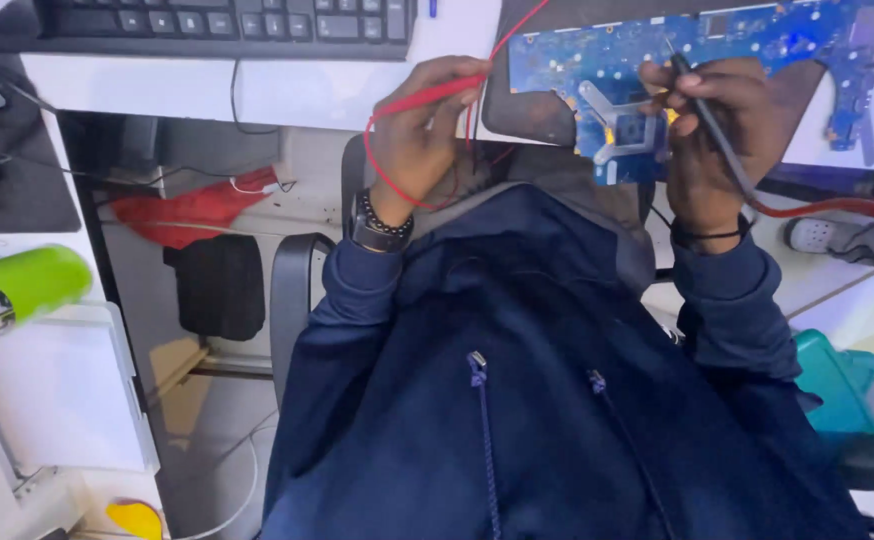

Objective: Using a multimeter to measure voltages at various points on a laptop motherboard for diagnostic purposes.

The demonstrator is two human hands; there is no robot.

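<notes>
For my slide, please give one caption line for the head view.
Left hand holds a red probe, right hand a black probe, over a blue circuit board.

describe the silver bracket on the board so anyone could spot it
Start at the blue circuit board on the white desk. Between the left hand and right hand sits the metal bracket, the only bare silver, X-shaped part on the board.

The person's left hand [419, 130] is rising from a dark blue jacket sleeve, wrist bent slightly back, its fingers [457, 72] curling closed and pinching at their tips. The right hand [702, 130] is lifting from the other sleeve, its fingers [702, 88] folding tightly inward, thumb pressing against the forefinger in a pen-like grip. Both forearms are angling upward, well apart.
</notes>
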